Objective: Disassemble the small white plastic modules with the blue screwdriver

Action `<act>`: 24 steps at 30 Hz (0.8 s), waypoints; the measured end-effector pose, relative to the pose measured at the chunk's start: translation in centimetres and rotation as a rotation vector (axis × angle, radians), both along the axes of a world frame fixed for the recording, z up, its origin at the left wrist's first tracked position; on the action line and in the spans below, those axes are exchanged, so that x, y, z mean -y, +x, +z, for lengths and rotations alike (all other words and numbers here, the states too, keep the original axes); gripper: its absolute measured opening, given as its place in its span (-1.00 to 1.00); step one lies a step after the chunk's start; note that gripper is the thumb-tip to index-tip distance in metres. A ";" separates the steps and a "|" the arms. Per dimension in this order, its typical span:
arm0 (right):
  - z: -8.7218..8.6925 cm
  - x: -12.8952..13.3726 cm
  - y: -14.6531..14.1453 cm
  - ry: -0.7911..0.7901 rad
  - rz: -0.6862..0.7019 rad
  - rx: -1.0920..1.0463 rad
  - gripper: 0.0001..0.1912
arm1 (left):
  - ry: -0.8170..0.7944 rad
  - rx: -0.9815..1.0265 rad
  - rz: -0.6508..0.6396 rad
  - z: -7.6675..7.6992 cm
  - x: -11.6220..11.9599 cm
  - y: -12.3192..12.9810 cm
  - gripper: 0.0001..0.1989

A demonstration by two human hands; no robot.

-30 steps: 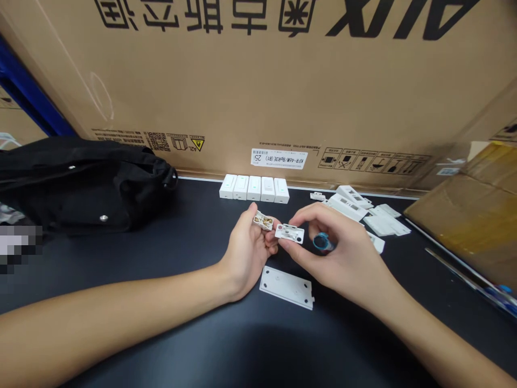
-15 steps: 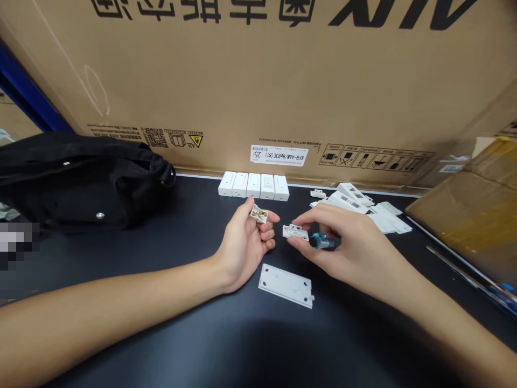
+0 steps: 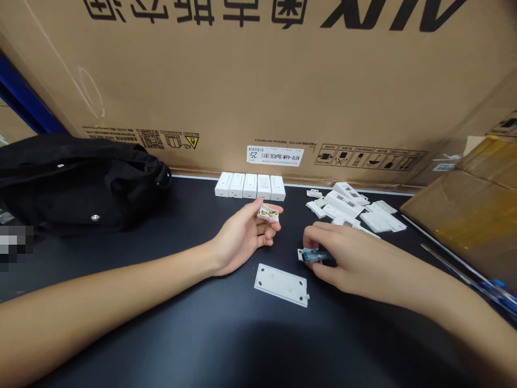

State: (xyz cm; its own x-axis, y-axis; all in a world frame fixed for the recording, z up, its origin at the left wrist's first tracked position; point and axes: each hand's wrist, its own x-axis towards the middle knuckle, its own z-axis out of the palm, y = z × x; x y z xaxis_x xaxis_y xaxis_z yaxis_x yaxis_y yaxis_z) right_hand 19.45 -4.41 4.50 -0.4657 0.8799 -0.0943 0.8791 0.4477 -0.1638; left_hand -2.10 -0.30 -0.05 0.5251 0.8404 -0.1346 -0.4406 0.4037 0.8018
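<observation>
Between thumb and fingers, my left hand (image 3: 246,234) holds a small white plastic part (image 3: 269,213) with brass-coloured pieces inside. To its right, my right hand (image 3: 339,253) grips a blue translucent tool (image 3: 315,256), whose full shape is hidden by the fingers. A small white plate (image 3: 300,255) shows just past the tool, mostly covered by the tool and fingers. Below and between the hands, a flat white rectangular panel (image 3: 281,285) with holes near its corners lies on the black table.
Several white boxes (image 3: 250,186) stand in a row by the large carton (image 3: 242,86). White plastic parts (image 3: 343,205) are piled at back right, beside a taped carton (image 3: 464,199). A black bag (image 3: 76,186) lies at left.
My right hand has moved down and right with the tool and small white plate, away from my left hand. The part in my left hand has turned slightly. The view has shifted a little.
</observation>
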 end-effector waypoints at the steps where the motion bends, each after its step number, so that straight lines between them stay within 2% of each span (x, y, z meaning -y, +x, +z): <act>1: 0.2 0.0 0.2 -0.009 0.002 0.016 -0.95 | 0.045 -0.041 -0.019 -0.1 0.0 0.0 -0.58; 3: 0.7 0.1 0.7 -0.035 -0.005 0.038 -0.95 | 0.172 -0.144 -0.060 -0.2 -0.2 -0.1 -0.58; 5: 1.1 0.2 1.2 -0.071 -0.022 0.046 -0.97 | 0.379 -0.303 -0.081 -0.4 -0.7 -0.4 -0.61; 8: 1.6 0.3 1.9 -0.126 -0.037 0.030 -0.98 | 0.761 -0.605 -0.054 -0.5 -1.6 -0.7 -0.66; 11: 1.6 0.2 2.3 -0.135 -0.051 0.031 -0.93 | 0.997 -0.774 -0.018 -0.6 -1.9 -0.6 -0.68; 14: 1.6 0.2 2.3 -0.135 -0.060 0.051 -0.93 | 1.064 -0.778 0.018 -0.7 -1.7 -0.5 -0.66; 19: 1.7 0.3 2.3 -0.134 -0.063 0.022 -0.91 | 0.968 -0.737 0.095 -0.9 -1.5 -0.7 -0.70; 24: 1.5 0.3 2.8 -0.144 -0.075 0.051 -0.97 | 0.954 -0.743 0.036 -1.1 -1.7 -0.8 -0.74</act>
